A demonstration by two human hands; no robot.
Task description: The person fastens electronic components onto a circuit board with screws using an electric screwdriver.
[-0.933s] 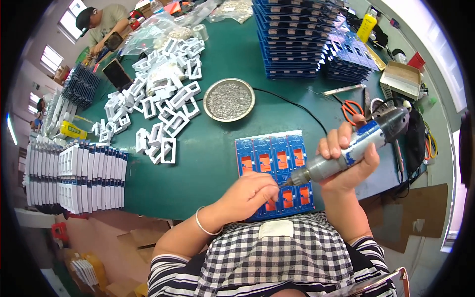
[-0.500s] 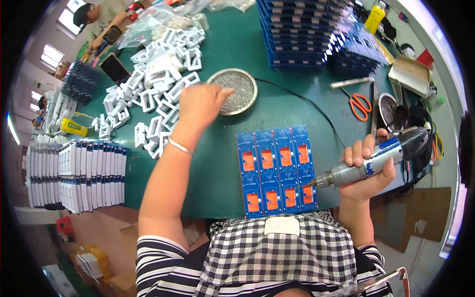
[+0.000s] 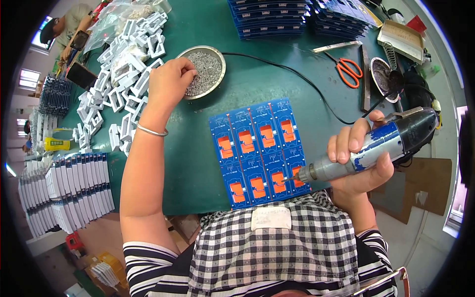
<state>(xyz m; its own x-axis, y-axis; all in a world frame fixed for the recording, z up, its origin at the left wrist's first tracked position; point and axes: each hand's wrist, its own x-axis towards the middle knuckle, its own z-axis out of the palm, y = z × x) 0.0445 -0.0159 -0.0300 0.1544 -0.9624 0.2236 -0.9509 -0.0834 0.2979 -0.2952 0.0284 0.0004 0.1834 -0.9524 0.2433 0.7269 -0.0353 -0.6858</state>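
Over the left part of a round metal bowl (image 3: 216,83) of small silvery screws (image 3: 205,69), my left hand (image 3: 169,84) has its thumb and fingertips pressed together. What they pinch, if anything, is too small to make out. My right hand (image 3: 361,158) is wrapped round a grey and blue electric screwdriver (image 3: 378,143), its bit pointing left. The bit's tip hovers over the lower right part of a blue circuit board panel (image 3: 245,166); whether it touches cannot be told. Several orange-filled cut-outs (image 3: 257,187) show in the panel, which lies at the table's front edge.
Loose white plastic frames (image 3: 131,74) are heaped left of the bowl. Stacked boards with white frames (image 3: 81,185) stand at the left edge. Blue panels (image 3: 269,20) are piled at the back. Orange-handled scissors (image 3: 349,73) and a second bowl (image 3: 381,74) lie right, near a black cable (image 3: 297,72).
The whole view has shifted, moving the table's contents left and up. My left hand's fingers have curled in and pinch over the screw bowl. My right hand still holds the screwdriver over the panel.
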